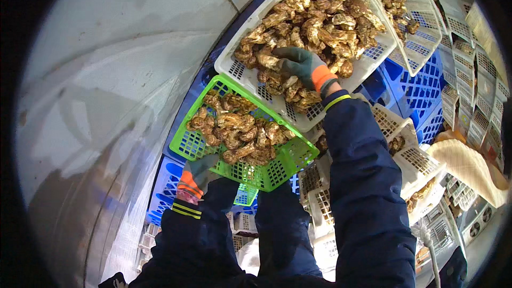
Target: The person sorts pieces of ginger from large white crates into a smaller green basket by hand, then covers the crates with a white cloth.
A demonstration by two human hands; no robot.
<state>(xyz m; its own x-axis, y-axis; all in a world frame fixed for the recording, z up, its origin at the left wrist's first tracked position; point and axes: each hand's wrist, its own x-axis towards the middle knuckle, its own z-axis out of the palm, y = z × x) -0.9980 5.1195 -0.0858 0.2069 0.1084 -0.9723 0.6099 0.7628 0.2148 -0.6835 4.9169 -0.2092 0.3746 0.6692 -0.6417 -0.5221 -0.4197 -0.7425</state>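
Note:
My right hand (303, 68), in a dark grey and orange glove, reaches into a large white crate (226, 60) heaped with brown, thick-stemmed mushrooms (325, 21). Its fingers are curled against a mushroom (268, 60) on the crate's near left side, and the palm side is hidden. Just nearer to me sits a bright green basket (285, 169) with a smaller pile of mushrooms (240, 130) in it. My left hand (198, 173), gloved alike, is closed at the near left rim of this basket; its fingertips are partly hidden.
A smooth grey wall (117, 74) rises along the left. Blue plastic pallets (421, 88) lie under the crates. Another white crate (421, 48) of mushrooms stands at the far right. More white baskets (418, 162) and a tan sheet (469, 168) are at right.

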